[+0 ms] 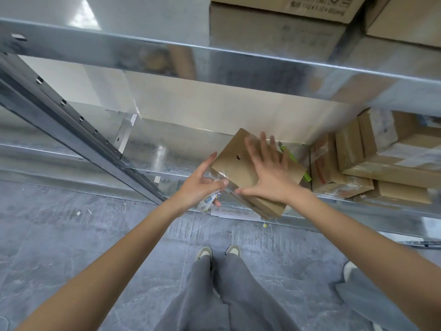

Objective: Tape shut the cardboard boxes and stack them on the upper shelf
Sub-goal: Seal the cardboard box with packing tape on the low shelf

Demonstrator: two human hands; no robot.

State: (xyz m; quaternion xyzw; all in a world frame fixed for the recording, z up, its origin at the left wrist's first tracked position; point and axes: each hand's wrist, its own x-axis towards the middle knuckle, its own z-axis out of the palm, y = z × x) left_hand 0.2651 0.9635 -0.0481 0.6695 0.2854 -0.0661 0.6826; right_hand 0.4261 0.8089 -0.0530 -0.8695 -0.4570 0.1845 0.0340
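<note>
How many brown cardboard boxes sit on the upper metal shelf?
2 in view: one brown cardboard box with printed markings at top centre of the upper metal shelf, and one plain brown box at its right, cropped by the frame. Others may be hidden.

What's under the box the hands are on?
Under the cardboard box, a white printed paper pokes out at the near edge, on the metal shelf. The rest beneath is covered.

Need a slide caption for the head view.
Right hand flat on brown cardboard box on lower metal shelf; left hand grips tape roll.
</note>
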